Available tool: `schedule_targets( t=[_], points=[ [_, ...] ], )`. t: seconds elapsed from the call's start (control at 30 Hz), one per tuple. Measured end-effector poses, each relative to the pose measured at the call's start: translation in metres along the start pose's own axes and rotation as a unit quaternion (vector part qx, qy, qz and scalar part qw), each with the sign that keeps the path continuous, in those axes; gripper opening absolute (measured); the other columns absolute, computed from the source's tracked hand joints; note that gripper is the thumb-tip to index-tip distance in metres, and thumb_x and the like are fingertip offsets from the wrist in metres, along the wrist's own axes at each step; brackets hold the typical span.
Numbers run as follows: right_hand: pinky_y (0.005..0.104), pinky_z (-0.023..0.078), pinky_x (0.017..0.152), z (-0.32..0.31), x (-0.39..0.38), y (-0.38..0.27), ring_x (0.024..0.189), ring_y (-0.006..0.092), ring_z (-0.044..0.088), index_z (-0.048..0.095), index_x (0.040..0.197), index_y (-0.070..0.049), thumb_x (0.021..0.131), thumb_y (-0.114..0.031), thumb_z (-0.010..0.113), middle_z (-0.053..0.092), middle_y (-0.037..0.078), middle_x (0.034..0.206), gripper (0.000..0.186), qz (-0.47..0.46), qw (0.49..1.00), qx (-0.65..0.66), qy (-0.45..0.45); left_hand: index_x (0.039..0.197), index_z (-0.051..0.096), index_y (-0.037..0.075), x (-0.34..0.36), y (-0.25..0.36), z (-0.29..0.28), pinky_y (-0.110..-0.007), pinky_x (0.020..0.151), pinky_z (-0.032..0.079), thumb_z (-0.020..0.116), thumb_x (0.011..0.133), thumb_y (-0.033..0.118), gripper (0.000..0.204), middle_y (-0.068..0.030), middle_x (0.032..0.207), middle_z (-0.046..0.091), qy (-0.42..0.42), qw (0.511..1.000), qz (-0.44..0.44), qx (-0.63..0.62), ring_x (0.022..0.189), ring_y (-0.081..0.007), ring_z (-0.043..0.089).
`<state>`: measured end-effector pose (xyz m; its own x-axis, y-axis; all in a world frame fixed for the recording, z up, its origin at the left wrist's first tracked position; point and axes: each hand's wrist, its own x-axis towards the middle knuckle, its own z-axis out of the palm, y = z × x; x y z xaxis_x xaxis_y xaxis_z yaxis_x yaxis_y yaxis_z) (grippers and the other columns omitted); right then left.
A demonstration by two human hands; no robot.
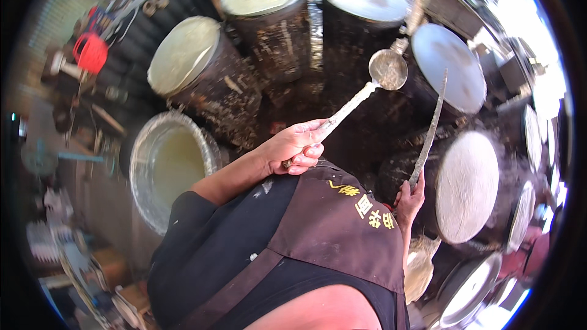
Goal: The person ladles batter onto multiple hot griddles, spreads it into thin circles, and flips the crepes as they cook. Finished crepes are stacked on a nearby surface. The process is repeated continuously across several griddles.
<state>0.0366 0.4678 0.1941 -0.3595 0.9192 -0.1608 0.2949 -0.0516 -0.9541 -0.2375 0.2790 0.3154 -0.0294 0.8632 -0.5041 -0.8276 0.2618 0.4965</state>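
Note:
My left hand [301, 148] is closed around the pale, crusted handle of a ladle [387, 69]. The ladle's round bowl is raised out in front of me, between the dark drums. In my right hand [409, 203] is the lower end of a long, thin, rough-surfaced stick [431, 131]. It slants upward, its tip overlapping a drum with a pale grey-blue top [455, 64]. Close by that hand stands another drum with a wrinkled, off-white top [468, 186]. What the ladle's bowl holds, if anything, I cannot make out.
A wide, white-crusted tub [142, 153] with pale yellowish liquid stands at my left. Dark, stained drums with pale tops curve around the front, among them a cream one [183, 55]. A red plastic container [90, 52] is at the far left; several more round vessels line the right.

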Motion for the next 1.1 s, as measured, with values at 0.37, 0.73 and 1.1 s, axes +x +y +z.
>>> schedule_targets(
  t=[0.37, 0.73, 1.1],
  points=[
    [0.0245, 0.044, 0.055, 0.128, -0.018, 0.001, 0.053, 0.0111, 0.048, 0.049, 0.137, -0.014, 0.079, -0.003, 0.062, 0.054, 0.005, 0.064, 0.060, -0.150, 0.931, -0.218, -0.252, 0.147, 0.022, 0.016, -0.202, -0.098, -0.189, -0.022, 0.029, 0.034, 0.045, 0.099, 0.018, 0.053, 0.0031, 0.058, 0.038, 0.506, 0.786, 0.348, 0.063, 0.037, -0.0059, 0.036],
    [0.0277, 0.050, 0.062, 0.266, -0.048, -0.065, 0.063, 0.0158, 0.062, 0.050, 0.133, -0.005, 0.080, 0.000, 0.060, 0.067, 0.015, 0.082, 0.054, -0.258, 0.825, -0.248, -0.438, 0.145, 0.032, 0.016, -0.256, -0.242, -0.320, -0.034, 0.032, 0.039, 0.052, 0.092, 0.014, 0.057, -0.0068, 0.059, 0.052, 0.677, 0.722, 0.023, 0.140, 0.038, -0.0176, 0.047],
    [0.0286, 0.052, 0.067, 0.329, -0.064, -0.085, 0.072, 0.0157, 0.066, 0.053, 0.132, -0.008, 0.078, 0.003, 0.063, 0.068, 0.018, 0.098, 0.056, -0.303, 0.780, -0.254, -0.485, 0.146, 0.028, 0.017, -0.299, -0.225, -0.369, -0.048, 0.062, 0.050, 0.053, 0.092, 0.017, 0.060, -0.0286, 0.087, 0.064, 0.611, 0.629, 0.013, 0.481, 0.069, -0.0436, 0.063]
  ],
)
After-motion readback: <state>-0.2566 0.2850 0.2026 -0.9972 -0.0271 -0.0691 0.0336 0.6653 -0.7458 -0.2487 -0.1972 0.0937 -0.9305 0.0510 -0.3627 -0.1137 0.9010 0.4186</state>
